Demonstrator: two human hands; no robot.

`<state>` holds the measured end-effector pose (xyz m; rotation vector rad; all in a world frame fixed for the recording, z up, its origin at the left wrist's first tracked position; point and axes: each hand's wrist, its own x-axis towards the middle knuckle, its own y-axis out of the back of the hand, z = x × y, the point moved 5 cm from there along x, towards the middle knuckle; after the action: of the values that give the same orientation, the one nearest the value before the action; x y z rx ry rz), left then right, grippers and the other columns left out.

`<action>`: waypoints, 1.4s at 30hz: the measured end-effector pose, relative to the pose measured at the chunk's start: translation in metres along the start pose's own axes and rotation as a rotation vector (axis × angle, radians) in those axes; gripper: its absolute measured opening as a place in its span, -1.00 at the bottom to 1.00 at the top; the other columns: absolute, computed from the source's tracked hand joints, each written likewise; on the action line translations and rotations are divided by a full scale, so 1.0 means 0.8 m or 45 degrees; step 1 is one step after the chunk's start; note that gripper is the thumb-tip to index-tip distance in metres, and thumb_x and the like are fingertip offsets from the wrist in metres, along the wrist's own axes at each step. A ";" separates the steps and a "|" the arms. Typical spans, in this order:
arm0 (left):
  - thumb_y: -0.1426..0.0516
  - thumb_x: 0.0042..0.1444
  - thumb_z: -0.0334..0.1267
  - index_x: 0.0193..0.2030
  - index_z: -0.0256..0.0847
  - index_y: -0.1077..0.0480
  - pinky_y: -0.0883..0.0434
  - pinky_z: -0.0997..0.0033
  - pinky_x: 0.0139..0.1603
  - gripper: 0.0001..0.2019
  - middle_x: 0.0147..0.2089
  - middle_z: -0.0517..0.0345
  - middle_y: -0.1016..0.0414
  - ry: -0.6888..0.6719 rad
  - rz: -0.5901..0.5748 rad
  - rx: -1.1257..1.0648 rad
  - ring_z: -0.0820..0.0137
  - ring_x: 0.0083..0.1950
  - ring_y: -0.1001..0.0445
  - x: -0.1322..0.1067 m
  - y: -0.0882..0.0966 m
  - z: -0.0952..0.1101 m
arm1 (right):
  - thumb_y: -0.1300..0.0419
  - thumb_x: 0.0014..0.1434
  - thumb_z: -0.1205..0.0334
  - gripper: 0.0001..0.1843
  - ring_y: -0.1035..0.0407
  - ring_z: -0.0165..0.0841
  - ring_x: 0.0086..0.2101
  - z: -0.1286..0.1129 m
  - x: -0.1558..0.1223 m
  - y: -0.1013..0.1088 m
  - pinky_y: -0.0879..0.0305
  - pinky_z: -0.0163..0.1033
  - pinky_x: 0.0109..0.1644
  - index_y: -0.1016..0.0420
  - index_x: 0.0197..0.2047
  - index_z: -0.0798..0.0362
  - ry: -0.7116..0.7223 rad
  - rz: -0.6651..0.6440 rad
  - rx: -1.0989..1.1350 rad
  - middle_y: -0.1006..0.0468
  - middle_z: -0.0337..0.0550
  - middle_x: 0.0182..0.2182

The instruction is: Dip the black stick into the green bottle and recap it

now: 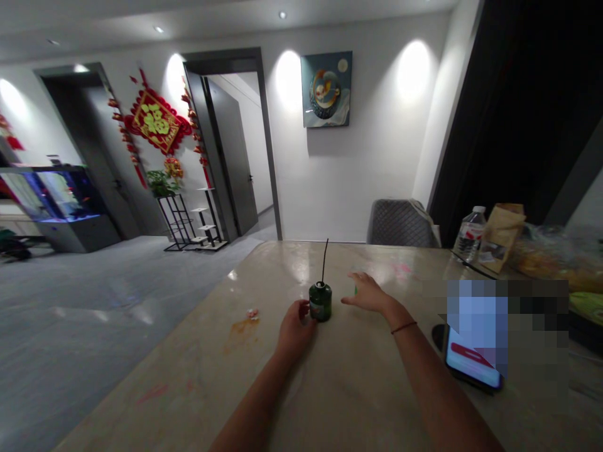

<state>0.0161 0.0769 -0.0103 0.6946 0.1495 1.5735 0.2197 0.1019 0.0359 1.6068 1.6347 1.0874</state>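
Green jar (320,302) stands upright on the stone desk (358,383), a thin black stick (324,260) rising from its top. The left hand (294,328) curls against its side, grip unclear; the open right hand (368,294) lies just beside it.

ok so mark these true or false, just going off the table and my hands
1. The left hand is against the side of a small green canister. True.
2. The right hand is closed around the canister. False: it is open and apart from it.
3. A thin black stem rises from the top of the canister. True.
4. The phone is in the right hand. False: it lies on the table, its screen lit.
5. A plastic water bottle stands at the far right of the table. True.
6. The left wrist wears a dark cord bracelet. False: the dark cord bracelet is on the right wrist.
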 end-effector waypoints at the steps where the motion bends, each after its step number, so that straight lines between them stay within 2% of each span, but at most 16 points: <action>1: -0.12 -0.15 -0.39 -0.17 -0.26 -0.28 -0.35 0.37 -0.09 -0.69 -0.18 0.02 -0.44 -0.001 -0.005 0.005 0.39 -0.15 -0.42 0.000 0.000 0.000 | -0.27 -0.19 0.03 -0.17 0.01 -0.12 0.14 -0.010 -0.001 -0.001 0.06 -0.08 0.16 -0.12 0.13 0.17 0.074 -0.024 0.081 -0.13 0.17 0.13; 5: -0.11 -0.13 -0.36 -0.21 -0.24 -0.30 -0.36 0.37 -0.11 -0.74 -0.21 0.04 -0.45 0.011 0.003 -0.002 0.38 -0.17 -0.43 -0.001 0.002 0.003 | -0.28 -0.22 -0.02 -0.09 -0.24 -0.22 -0.01 -0.047 -0.006 -0.022 -0.16 -0.17 0.03 -0.06 0.14 0.19 0.221 -0.202 0.519 -0.31 0.15 0.01; 7: -0.08 -0.12 -0.42 -0.23 -0.24 -0.31 -0.36 0.36 -0.11 -0.76 -0.23 0.06 -0.46 0.021 0.001 -0.018 0.39 -0.18 -0.44 0.000 0.003 0.003 | -0.32 -0.29 0.02 -0.11 -0.31 -0.22 -0.09 -0.054 -0.005 -0.034 -0.21 -0.17 -0.03 -0.11 0.09 0.19 0.225 -0.159 0.618 -0.37 0.10 -0.06; 9: -0.02 -0.14 -0.53 -0.24 -0.24 -0.33 -0.36 0.37 -0.08 -0.72 -0.24 0.08 -0.47 0.026 0.001 -0.044 0.41 -0.18 -0.44 0.001 0.004 0.001 | -0.36 -0.35 0.06 -0.16 -0.35 -0.22 -0.14 -0.053 -0.003 -0.046 -0.23 -0.16 -0.06 -0.18 0.01 0.17 0.189 -0.088 0.657 -0.42 0.04 -0.12; 12: 0.09 -0.25 -0.67 -0.25 -0.24 -0.35 -0.34 0.41 -0.04 -0.56 -0.23 0.10 -0.48 0.038 -0.010 -0.098 0.46 -0.17 -0.44 0.003 0.004 -0.002 | -0.36 -0.36 0.09 -0.28 -0.40 -0.24 -0.21 -0.041 -0.002 -0.065 -0.29 -0.17 -0.13 -0.26 -0.09 0.14 0.122 -0.109 0.792 -0.49 -0.04 -0.22; 16: 0.13 -0.34 -0.69 -0.25 -0.24 -0.35 -0.34 0.43 -0.02 -0.49 -0.23 0.12 -0.48 0.056 -0.030 -0.155 0.48 -0.16 -0.43 0.003 0.002 -0.006 | -0.34 -0.30 0.11 -0.42 -0.40 -0.26 -0.18 -0.028 -0.004 -0.079 -0.29 -0.17 -0.10 -0.31 -0.18 0.12 0.144 -0.072 0.990 -0.49 -0.06 -0.20; 20: 0.12 -0.31 -0.68 -0.24 -0.25 -0.35 -0.33 0.42 -0.02 -0.51 -0.20 0.10 -0.47 0.099 -0.037 -0.134 0.47 -0.15 -0.42 0.002 0.002 -0.006 | -0.28 -0.18 0.14 -0.50 -0.38 -0.25 -0.16 -0.021 -0.005 -0.084 -0.26 -0.14 -0.05 -0.32 -0.13 0.10 0.172 0.111 0.976 -0.48 -0.05 -0.16; 24: 0.06 -0.15 -0.60 -0.24 -0.26 -0.36 -0.33 0.38 -0.02 -0.65 -0.20 0.07 -0.47 0.093 -0.036 -0.066 0.44 -0.15 -0.42 0.000 0.004 0.000 | -0.23 -0.12 0.13 -0.47 -0.32 -0.21 -0.10 -0.014 -0.001 -0.086 -0.19 -0.10 0.02 -0.31 -0.06 0.14 0.126 0.331 0.839 -0.41 0.02 -0.10; 27: 0.03 -0.08 -0.54 -0.25 -0.25 -0.36 -0.34 0.37 -0.04 -0.72 -0.22 0.08 -0.47 0.079 -0.037 -0.024 0.43 -0.16 -0.43 -0.001 0.005 0.005 | -0.19 -0.07 0.13 -0.47 -0.28 -0.22 -0.06 -0.012 0.003 -0.088 -0.14 -0.10 0.06 -0.26 -0.02 0.12 0.119 0.373 0.789 -0.38 0.01 -0.06; 32: 0.02 -0.08 -0.53 -0.25 -0.23 -0.37 -0.34 0.37 -0.08 -0.73 -0.22 0.09 -0.47 0.077 -0.050 0.060 0.41 -0.16 -0.43 -0.002 0.004 0.007 | -0.09 0.01 0.21 -0.51 -0.26 -0.29 -0.04 -0.010 0.011 -0.087 -0.10 -0.13 0.09 -0.17 0.04 0.10 0.110 0.413 0.789 -0.37 -0.02 -0.05; 36: 0.02 -0.09 -0.54 -0.23 -0.22 -0.37 -0.34 0.38 -0.07 -0.71 -0.22 0.09 -0.48 0.071 -0.041 0.015 0.42 -0.16 -0.43 -0.003 0.004 0.007 | -0.10 -0.01 0.23 -0.55 -0.24 -0.28 -0.02 -0.001 0.019 -0.086 -0.11 -0.15 0.08 -0.20 -0.02 0.14 -0.005 0.493 0.684 -0.36 0.04 -0.06; 42: 0.02 -0.09 -0.53 -0.22 -0.24 -0.36 -0.33 0.39 -0.06 -0.71 -0.22 0.09 -0.48 0.075 -0.042 0.001 0.43 -0.16 -0.43 -0.004 0.003 0.006 | -0.14 -0.06 0.23 -0.57 -0.30 -0.28 -0.08 0.005 0.027 -0.087 -0.16 -0.15 0.04 -0.25 -0.07 0.14 -0.028 0.490 0.670 -0.39 0.02 -0.10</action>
<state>0.0163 0.0722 -0.0066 0.6438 0.2044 1.5631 0.1860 0.1284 -0.0233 2.3392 1.7331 0.8448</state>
